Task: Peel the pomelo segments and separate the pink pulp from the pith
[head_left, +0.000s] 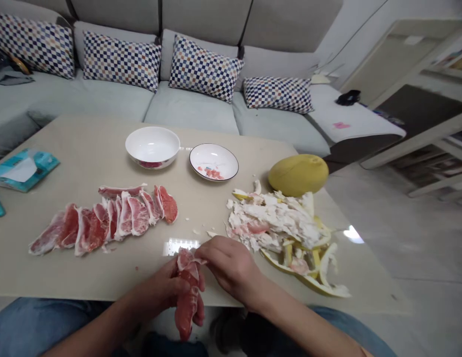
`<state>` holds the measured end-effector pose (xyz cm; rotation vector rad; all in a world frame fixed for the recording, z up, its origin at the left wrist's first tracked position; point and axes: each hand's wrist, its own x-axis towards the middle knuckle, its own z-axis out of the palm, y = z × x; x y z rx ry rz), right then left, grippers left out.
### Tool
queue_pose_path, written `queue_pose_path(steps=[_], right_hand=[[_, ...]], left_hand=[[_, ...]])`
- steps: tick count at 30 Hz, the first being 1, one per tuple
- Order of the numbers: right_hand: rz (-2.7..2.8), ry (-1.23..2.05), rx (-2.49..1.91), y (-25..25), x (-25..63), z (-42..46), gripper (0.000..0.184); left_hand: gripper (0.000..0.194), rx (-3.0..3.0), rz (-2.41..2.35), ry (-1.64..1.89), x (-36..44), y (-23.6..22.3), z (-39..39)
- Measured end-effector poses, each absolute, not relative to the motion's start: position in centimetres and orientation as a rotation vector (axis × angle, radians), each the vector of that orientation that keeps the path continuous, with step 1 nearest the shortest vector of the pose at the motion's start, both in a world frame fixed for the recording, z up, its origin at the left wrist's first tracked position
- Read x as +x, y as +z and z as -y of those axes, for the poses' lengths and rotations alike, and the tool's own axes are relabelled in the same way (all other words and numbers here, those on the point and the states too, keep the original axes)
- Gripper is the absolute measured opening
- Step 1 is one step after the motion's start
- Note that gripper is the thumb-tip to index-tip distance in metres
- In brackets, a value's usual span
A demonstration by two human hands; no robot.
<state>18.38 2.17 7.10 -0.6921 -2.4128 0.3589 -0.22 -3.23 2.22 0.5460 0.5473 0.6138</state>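
A long red pomelo segment lies in my left hand, whose fingers are wrapped round it over the table's front edge. My right hand pinches a pale flap of membrane at the segment's upper end, with the flap stretched between the two hands. To the left, a row of pomelo segments with whitish skin rests on the table. Right of my hands is a heap of white pith and yellow peel. A whole yellow pomelo stands behind that heap.
A deep white bowl and a shallow dark-rimmed plate with small red pulp bits stand on the table. A blue tissue pack lies at the left. Behind is a grey sofa with checked cushions.
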Motion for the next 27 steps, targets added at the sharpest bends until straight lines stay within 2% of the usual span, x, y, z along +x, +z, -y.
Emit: queue_pose_path(steps=[2, 4, 6, 10, 12, 18, 22, 27], right_hand=[[2.5, 0.044, -0.548, 7.5, 18.5, -2.3, 0.021], [2.515, -0.046, -0.476, 8.1, 18.5, -2.4, 0.019], [2.459, 0.23, -0.642, 8.7, 18.3, -2.5, 0.016], [2.208, 1.269, -1.199, 9.4, 18.0, -2.7, 0.026], [2.137, 1.412, -1.35, 9.2, 17.8, -2.5, 0.022], [2.331, 1.213, -1.212, 7.7, 17.4, -1.6, 0.01], [2.482, 1.017, -1.048, 7.1, 17.3, -1.3, 0.017], [2.69, 0.356, -0.929, 6.0, 17.3, -1.1, 0.022]], left_hand=[[0.024, 0.558, -0.537, 0.597, -0.4, 2.4, 3.2], [0.022, 0.573, -0.531, 0.572, -0.5, 2.7, 3.2], [0.022, 0.548, -0.544, 0.57, -0.5, 3.0, 3.3], [0.025, 0.426, -0.6, 0.662, -0.2, 3.2, 3.3], [0.027, 0.401, -0.63, 0.695, 0.0, 3.0, 3.2], [0.034, 0.44, -0.701, 0.749, 0.3, 2.6, 3.1], [0.035, 0.485, -0.723, 0.733, 0.2, 2.2, 3.4], [0.031, 0.516, -0.741, 0.744, 0.1, 2.0, 3.5]])
